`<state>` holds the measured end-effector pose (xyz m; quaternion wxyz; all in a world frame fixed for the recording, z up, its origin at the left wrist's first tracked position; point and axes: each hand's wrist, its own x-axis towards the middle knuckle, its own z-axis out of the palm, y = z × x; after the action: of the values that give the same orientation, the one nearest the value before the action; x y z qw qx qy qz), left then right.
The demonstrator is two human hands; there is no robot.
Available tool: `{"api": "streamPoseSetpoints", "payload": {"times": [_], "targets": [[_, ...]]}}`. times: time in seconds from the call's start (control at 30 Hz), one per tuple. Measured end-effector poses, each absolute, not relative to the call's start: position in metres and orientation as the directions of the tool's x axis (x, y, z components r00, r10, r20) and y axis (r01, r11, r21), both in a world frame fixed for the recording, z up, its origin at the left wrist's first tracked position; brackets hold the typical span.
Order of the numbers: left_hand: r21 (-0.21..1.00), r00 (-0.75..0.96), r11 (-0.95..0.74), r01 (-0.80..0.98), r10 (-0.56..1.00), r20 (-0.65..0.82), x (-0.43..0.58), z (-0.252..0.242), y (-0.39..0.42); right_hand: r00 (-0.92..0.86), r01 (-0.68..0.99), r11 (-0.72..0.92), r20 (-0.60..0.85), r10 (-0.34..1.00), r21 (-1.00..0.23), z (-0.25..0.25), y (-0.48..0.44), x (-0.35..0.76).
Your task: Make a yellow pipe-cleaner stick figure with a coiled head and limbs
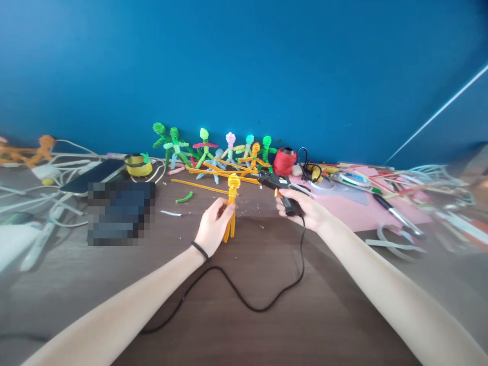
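Pinched in my left hand (215,223) is a yellow-orange pipe cleaner figure (234,184), upright, with a coiled head on top and straight stems hanging below my fingers. My right hand (299,207) is wrapped round the handle of a black glue gun (272,179), its nozzle pointing left towards the figure's head without touching it. The glue gun's orange trigger shows by my fingers. Loose orange pipe cleaners (202,186) lie behind the figure. Along the wall stand several finished-looking pipe cleaner figures (205,145) in green, purple, blue and orange.
A black cord (251,307) loops across the table's front. Two dark phone-like slabs (124,211) and white cables lie left. A green pipe cleaner piece (184,197) lies mid-table. Right are pink paper (381,203), a pen (396,213), a red roll (284,161) and loose strips.
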<state>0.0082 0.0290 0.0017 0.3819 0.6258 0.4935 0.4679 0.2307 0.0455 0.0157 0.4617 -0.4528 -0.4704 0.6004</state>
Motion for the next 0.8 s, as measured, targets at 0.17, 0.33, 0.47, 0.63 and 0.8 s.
{"api": "streamPoseSetpoints", "payload": {"times": [0.17,0.33,0.47,0.63,0.8], "targets": [[0.964,0.069,-0.177,0.197,0.984,0.166,0.010,0.005,0.029,-0.294,-0.285,-0.164,-0.076,0.953,-0.945,0.009,0.036,0.217],[0.965,0.036,-0.163,0.207,0.987,0.159,0.010,0.005,0.031,-0.449,-0.283,-0.121,0.020,0.893,-0.952,-0.003,0.032,0.206],[0.985,0.055,-0.127,0.113,0.991,0.122,0.010,0.003,0.032,-0.446,-0.298,-0.140,0.008,0.895,-0.944,-0.008,0.032,0.203],[0.999,0.117,-0.031,-0.033,0.992,0.034,0.011,0.004,0.030,-0.387,-0.305,-0.126,0.003,0.922,-0.944,-0.008,0.030,0.201],[0.999,0.110,-0.008,-0.052,0.994,0.014,0.013,0.005,0.028,-0.344,-0.251,-0.052,0.038,0.938,-0.967,-0.008,0.027,0.196]]}}
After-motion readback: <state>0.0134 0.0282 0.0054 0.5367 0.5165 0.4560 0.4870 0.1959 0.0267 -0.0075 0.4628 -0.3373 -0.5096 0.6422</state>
